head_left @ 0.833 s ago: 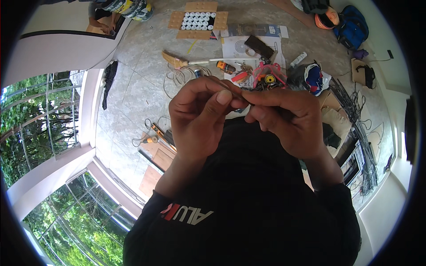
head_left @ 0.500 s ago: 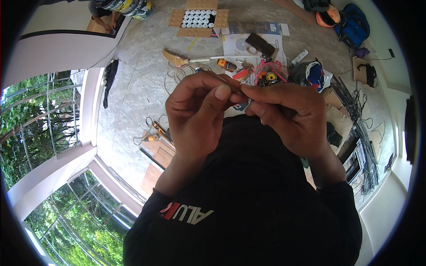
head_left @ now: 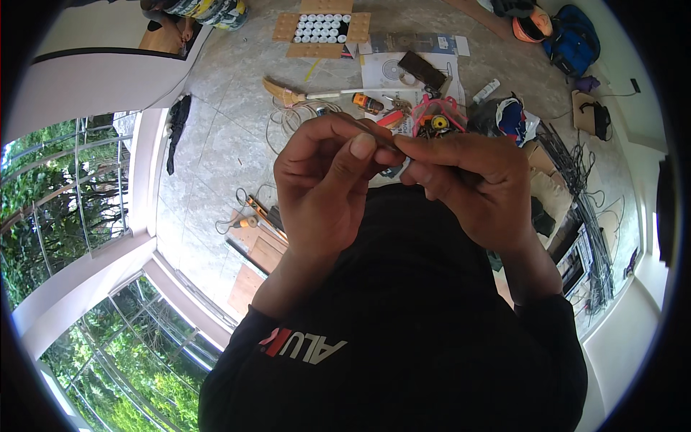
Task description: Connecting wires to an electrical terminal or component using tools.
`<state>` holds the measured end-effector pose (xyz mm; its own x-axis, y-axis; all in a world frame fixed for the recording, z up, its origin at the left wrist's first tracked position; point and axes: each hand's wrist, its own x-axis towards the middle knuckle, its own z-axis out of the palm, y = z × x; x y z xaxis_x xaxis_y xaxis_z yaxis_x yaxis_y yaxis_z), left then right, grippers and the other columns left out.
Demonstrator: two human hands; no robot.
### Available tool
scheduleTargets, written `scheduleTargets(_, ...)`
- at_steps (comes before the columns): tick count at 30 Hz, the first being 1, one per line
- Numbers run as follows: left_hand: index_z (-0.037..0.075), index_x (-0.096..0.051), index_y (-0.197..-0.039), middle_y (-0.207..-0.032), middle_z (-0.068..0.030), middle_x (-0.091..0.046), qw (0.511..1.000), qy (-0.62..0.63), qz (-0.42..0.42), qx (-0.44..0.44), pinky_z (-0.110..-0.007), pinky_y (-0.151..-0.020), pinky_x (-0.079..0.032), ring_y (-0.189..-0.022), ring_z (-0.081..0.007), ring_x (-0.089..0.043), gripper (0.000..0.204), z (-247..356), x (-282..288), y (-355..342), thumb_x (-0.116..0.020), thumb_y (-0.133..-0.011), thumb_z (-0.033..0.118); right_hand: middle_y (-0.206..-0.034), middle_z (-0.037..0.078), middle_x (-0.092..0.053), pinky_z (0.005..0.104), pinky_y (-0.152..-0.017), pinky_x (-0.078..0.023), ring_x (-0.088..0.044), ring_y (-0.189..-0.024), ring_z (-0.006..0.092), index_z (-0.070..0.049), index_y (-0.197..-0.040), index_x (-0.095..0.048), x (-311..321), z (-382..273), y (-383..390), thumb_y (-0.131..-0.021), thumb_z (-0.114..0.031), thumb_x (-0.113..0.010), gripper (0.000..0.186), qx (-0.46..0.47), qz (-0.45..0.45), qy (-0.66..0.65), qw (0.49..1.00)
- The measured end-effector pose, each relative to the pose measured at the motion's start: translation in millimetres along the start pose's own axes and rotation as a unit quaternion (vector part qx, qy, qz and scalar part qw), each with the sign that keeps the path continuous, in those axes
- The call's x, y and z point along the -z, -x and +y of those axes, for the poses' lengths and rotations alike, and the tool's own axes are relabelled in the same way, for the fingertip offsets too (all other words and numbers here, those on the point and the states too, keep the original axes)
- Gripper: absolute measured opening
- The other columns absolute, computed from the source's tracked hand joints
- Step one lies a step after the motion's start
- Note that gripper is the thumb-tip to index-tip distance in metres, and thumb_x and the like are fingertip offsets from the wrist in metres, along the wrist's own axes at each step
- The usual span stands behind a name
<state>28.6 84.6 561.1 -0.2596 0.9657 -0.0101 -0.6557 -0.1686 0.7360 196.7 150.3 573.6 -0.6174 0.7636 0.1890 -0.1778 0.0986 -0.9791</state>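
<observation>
My left hand (head_left: 324, 180) and my right hand (head_left: 479, 183) meet in front of my chest, fingertips almost touching. Both are closed in a pinch. Between them sits a small object, mostly covered by the fingers; a pale grey bit (head_left: 396, 171) of it shows below the fingertips. Its kind cannot be made out. The left thumb presses against the curled left fingers, and the right thumb and forefinger close from the other side. My black shirt (head_left: 410, 288) lies behind and below the hands.
On the floor beyond lie an orange drill (head_left: 368, 103), a broom (head_left: 284, 93), a pink bag with tools (head_left: 440, 119) and a carton of white-capped tubes (head_left: 291, 50). Black cables (head_left: 586, 209) are bundled at right. Another person's hands (head_left: 176, 36) show at far left.
My hands keep their pinch around the small object; the left has shifted slightly right. The other person's hands at far left have moved a little.
</observation>
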Motion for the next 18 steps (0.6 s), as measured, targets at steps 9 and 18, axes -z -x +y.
scheduleTargets(9, -0.005, -0.058, -0.104, -0.098, -0.0166, -0.068, 1.000, 0.004, -0.007, 0.002, -0.031, -0.082, -0.058, -0.089, -0.0189, -0.068, 0.009, -4.1, 2.5, -1.1, -0.057, -0.095, -0.003, -0.090, 0.012, -0.073, 0.0199, -0.057, -0.051, -0.069, -0.074, 0.0110, -0.001, -0.113, -0.070, 3.2, 2.7, 5.1, -0.087, 0.005, -0.066, 0.027, -0.010, 0.017, 0.064, 0.998)
scheduleTargets(18, -0.004, -0.059, -0.103, -0.099, -0.0163, -0.067, 1.000, 0.025, 0.014, 0.008, -0.032, -0.081, -0.058, -0.088, -0.0184, -0.067, 0.008, -8.6, -4.2, 4.5, -0.056, -0.096, -0.002, -0.086, 0.009, -0.074, 0.0184, -0.062, -0.051, -0.067, -0.071, 0.0063, 0.000, -0.113, -0.070, -5.3, 6.7, 7.9, -0.088, 0.003, -0.067, 0.025, 0.012, 0.056, 0.046, 0.997)
